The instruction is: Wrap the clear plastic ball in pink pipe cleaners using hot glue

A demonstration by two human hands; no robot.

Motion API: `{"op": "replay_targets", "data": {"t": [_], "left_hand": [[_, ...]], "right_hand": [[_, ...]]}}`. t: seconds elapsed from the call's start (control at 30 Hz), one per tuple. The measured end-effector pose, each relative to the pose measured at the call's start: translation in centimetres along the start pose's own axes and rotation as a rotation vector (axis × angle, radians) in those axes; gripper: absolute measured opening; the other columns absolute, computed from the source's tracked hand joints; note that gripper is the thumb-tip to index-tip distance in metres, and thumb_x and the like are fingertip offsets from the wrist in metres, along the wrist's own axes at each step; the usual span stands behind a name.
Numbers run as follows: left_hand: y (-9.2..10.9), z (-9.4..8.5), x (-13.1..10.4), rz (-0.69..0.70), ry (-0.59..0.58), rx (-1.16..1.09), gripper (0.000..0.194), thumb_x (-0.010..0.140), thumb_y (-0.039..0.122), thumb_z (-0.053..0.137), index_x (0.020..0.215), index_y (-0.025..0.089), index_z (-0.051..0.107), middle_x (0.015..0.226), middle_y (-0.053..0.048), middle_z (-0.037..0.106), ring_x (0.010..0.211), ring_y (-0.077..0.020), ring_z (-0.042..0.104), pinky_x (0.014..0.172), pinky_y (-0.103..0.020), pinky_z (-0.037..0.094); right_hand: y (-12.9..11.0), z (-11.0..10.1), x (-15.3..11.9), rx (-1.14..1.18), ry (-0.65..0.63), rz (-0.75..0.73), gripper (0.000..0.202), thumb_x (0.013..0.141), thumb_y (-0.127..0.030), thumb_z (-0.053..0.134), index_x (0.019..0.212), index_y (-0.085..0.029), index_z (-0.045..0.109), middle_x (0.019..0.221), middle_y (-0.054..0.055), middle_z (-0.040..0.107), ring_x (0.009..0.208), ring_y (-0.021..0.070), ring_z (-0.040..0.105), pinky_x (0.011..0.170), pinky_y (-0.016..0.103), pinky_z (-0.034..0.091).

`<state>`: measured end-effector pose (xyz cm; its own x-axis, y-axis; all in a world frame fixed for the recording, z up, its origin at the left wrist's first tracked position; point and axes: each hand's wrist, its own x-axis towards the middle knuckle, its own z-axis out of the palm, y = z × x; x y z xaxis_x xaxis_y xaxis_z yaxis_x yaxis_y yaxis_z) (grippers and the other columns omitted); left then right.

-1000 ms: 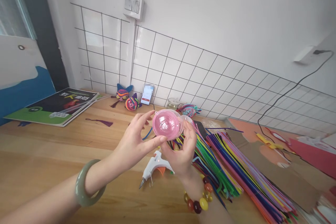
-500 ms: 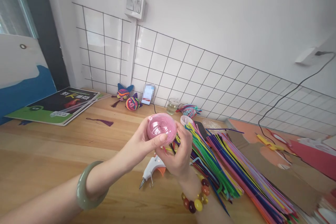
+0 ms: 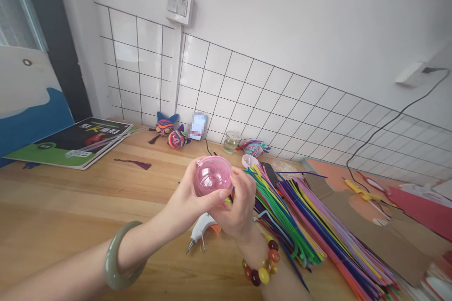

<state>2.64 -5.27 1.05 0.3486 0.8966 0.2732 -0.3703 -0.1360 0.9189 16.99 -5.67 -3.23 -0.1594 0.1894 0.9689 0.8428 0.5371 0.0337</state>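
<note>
A round pink piece with a shiny, clear domed face and coiled rings beneath it (image 3: 213,175) is held above the table. My left hand (image 3: 197,194) grips it from the left, thumb along its lower edge. Around its right side curl the fingers of my right hand (image 3: 238,202), which touch the rim; some fingertips are hidden behind it. Below both hands a white glue gun with an orange trigger (image 3: 200,230) lies on the wooden table (image 3: 70,225), partly covered by my right hand. Bundles of colourful pipe cleaners (image 3: 293,225) lie just right of my right hand.
Two striped fish-like crafts (image 3: 166,124), a phone (image 3: 198,126), a glass jar (image 3: 231,142) and another craft (image 3: 254,147) stand along the wall grid. Books (image 3: 77,143) and a purple tassel (image 3: 139,163) lie left. A yellow glue gun (image 3: 362,192) rests on cardboard at right.
Both hands have shifted slightly left and down with the pink piece. Its clear face is tilted a little differently, and the coil shows through it. The grip looks the same.
</note>
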Motion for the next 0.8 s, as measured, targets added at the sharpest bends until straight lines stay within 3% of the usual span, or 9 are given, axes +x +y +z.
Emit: {"op": "replay_targets", "data": {"t": [0.8], "left_hand": [[-0.86,0.1,-0.5,0.05,-0.077,-0.046,0.061,0.075,0.031,0.079,0.123,0.02,0.043,0.121,-0.009,0.055,0.112,-0.0243,0.055,0.098,-0.041,0.045]], "right_hand": [[-0.02,0.04,-0.29,0.037,0.036,0.028,0.061,0.084,-0.036,0.067,0.136,-0.02,0.039,0.115,0.016,0.053,0.103,0.0297,0.056,0.081,0.052,0.053]]}}
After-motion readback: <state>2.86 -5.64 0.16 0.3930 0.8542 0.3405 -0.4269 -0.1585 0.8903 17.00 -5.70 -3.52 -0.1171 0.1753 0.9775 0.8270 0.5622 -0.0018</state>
